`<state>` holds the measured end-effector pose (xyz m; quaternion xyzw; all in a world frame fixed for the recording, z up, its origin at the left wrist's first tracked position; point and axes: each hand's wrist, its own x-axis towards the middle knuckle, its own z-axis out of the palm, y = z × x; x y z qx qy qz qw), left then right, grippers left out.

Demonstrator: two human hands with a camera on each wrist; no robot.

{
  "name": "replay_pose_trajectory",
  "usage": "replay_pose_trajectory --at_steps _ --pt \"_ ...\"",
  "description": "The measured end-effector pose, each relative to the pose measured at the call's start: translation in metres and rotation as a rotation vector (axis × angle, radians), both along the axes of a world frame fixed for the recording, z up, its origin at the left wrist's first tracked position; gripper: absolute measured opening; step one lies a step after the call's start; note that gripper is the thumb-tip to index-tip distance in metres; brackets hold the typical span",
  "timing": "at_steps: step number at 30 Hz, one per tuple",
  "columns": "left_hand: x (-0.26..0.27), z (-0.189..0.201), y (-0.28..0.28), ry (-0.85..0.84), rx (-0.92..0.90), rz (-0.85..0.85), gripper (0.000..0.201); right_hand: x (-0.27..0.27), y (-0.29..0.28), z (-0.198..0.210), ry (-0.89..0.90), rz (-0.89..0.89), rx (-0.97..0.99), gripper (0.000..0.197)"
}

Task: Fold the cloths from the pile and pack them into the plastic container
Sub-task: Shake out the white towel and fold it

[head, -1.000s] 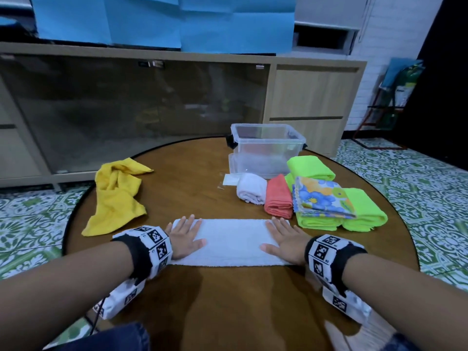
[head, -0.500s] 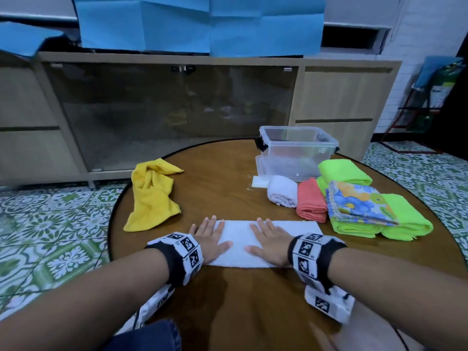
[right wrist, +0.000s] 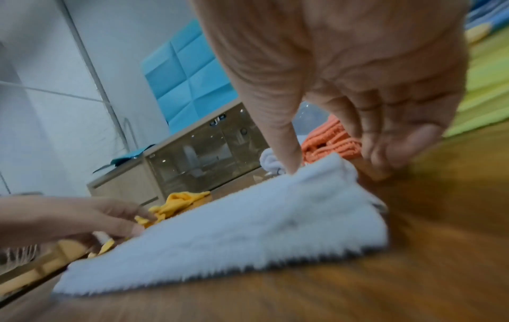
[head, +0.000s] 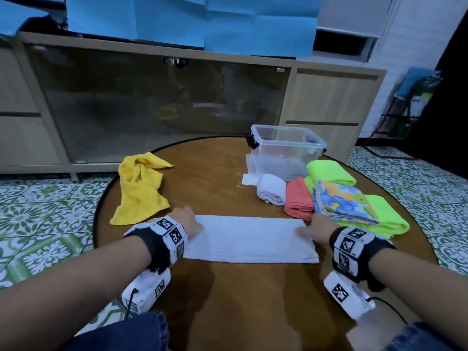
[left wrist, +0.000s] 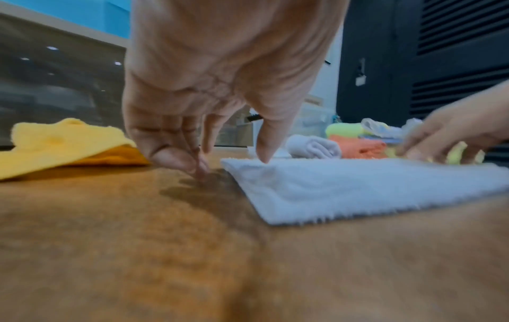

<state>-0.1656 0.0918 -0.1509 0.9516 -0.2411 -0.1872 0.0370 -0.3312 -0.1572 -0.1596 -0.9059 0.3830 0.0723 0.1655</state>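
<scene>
Spanning the near middle of a round brown wooden counter (head: pixel 217 173), a folded white cloth (head: pixel 249 239) lies flat. The left hand (head: pixel 186 221) and right hand (head: pixel 320 230) pinch its two far corners. A clear plastic container (head: pixel 286 153) stands far right, above green patterned floor tiles (head: pixel 38 211).

Your hands have slid outward along the white cloth (head: pixel 249 239): half a second ago both palms lay flat near its middle, a second ago nearer its ends. Now your left hand (head: pixel 186 221) sits at the left end, thumb on the cloth, fingers curled down onto the counter (head: pixel 228 300), and your right hand (head: pixel 320 230) is at the right end, lifting that corner slightly
</scene>
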Motion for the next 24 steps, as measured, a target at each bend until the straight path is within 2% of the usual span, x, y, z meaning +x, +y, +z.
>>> replay_pose_trajectory --at_steps 1,2,4,9,11,14,19,24 --pt "0.003 0.002 0.001 0.03 -0.048 0.012 0.026 0.003 0.002 0.004 0.065 -0.013 0.02 0.038" --pt "0.005 0.001 0.001 0.06 -0.073 0.035 0.033 0.006 0.004 0.008 0.126 -0.018 0.038 0.042" --pt "0.004 -0.001 0.0 0.127 -0.088 0.06 0.03 0.01 0.007 0.012 0.199 -0.038 0.07 0.04" --pt "-0.005 -0.007 -0.011 0.137 -0.155 0.082 0.036 0.008 0.008 0.008 0.142 -0.109 0.172 0.039" --pt "-0.007 -0.009 -0.014 0.131 -0.286 0.14 0.047 0.009 0.009 0.007 0.065 -0.111 0.171 0.036" --pt "-0.012 -0.01 -0.018 0.138 -0.51 0.198 0.044 0.01 0.01 0.004 0.019 -0.103 0.132 0.034" --pt "-0.026 -0.002 -0.031 0.121 -0.649 0.067 0.052 0.01 0.011 0.0 0.045 -0.082 0.092 0.026" --pt "-0.048 0.004 -0.066 0.17 -0.637 -0.091 0.065 0.01 0.012 0.004 0.053 -0.063 0.098 0.024"
